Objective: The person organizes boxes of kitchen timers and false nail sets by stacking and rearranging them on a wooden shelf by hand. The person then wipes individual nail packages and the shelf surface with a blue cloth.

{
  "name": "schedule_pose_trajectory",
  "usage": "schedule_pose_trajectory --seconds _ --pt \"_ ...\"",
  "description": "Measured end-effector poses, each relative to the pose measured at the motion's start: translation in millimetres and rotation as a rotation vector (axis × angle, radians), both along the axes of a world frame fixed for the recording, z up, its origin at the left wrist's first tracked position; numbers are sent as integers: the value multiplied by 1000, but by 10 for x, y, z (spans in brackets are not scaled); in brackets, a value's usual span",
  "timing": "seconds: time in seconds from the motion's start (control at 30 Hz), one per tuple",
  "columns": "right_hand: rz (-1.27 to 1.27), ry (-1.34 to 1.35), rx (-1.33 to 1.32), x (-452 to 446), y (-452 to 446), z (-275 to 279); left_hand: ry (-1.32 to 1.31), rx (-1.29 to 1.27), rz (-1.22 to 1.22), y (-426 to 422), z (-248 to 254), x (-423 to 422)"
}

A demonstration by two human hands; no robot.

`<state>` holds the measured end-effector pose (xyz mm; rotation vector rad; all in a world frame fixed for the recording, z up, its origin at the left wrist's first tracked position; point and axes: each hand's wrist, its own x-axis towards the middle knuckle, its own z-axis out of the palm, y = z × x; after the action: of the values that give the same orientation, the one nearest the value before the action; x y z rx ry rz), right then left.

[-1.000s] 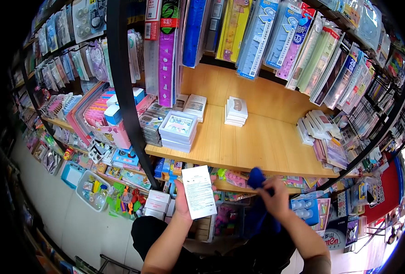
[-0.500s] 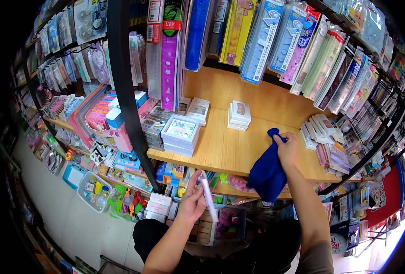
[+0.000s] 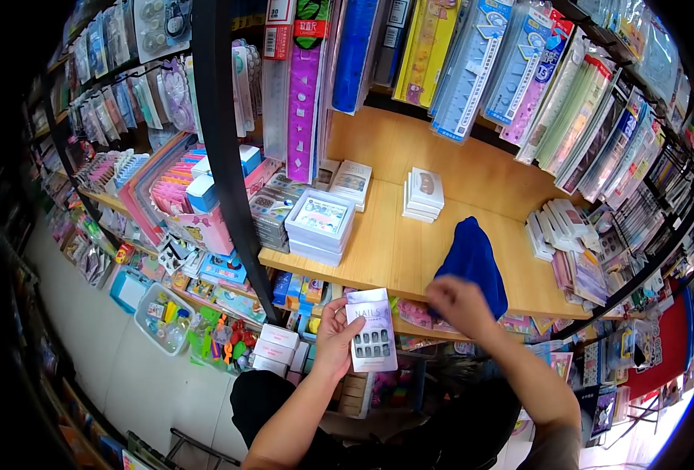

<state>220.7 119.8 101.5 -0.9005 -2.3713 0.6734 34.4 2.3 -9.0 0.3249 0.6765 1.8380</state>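
My left hand [image 3: 337,340] grips a pale box of press-on nails [image 3: 376,362] in front of the shelf edge. Its front faces me, with "NAILS" printed above rows of dark nails. A dark blue cloth [image 3: 474,252] lies on the wooden shelf and droops over its front edge. Over the cloth's lower left part is my right hand [image 3: 464,308], its fingers blurred by motion. Whether they touch the cloth is unclear.
On the wooden shelf [image 3: 390,251] stand a stack of white boxes [image 3: 315,223], a smaller stack [image 3: 423,196] at the back and a loose pile [image 3: 566,231] at right. Packaged rulers [image 3: 472,66] hang overhead. A black post [image 3: 233,157] rises at the left.
The nail box has turned from edge-on to face me. My right hand has let go of the cloth's top and moved down and left; the cloth now rests on the shelf.
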Motion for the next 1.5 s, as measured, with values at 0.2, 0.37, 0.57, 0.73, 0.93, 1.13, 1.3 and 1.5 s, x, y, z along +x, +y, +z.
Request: schedule_pose_trajectory --seconds 0.2,0.37,0.57,0.73,0.93,1.13,1.3,1.5 --pt "84 -233 -784 -100 -621 -295 22 -13 29 -29 74 30" --pt "-46 206 -826 -83 -310 -42 -16 -48 -67 -117 102 -57" --pt "-81 344 -779 -572 649 440 -15 -76 -182 -63 -83 -36" --pt "-166 351 -804 -1451 1276 510 -14 -121 -214 -27 -96 -74" --pt "-240 254 -691 -2248 1577 331 -4 -114 -226 4 -153 -169" --pt "-257 222 -549 -2611 1555 201 -14 -116 -225 -25 -109 -188" --pt "-346 299 -330 -2822 1849 -210 -12 -118 -239 -91 -55 -200" --pt "-480 210 -136 -2564 1383 172 -22 -101 -250 -146 -28 -207"
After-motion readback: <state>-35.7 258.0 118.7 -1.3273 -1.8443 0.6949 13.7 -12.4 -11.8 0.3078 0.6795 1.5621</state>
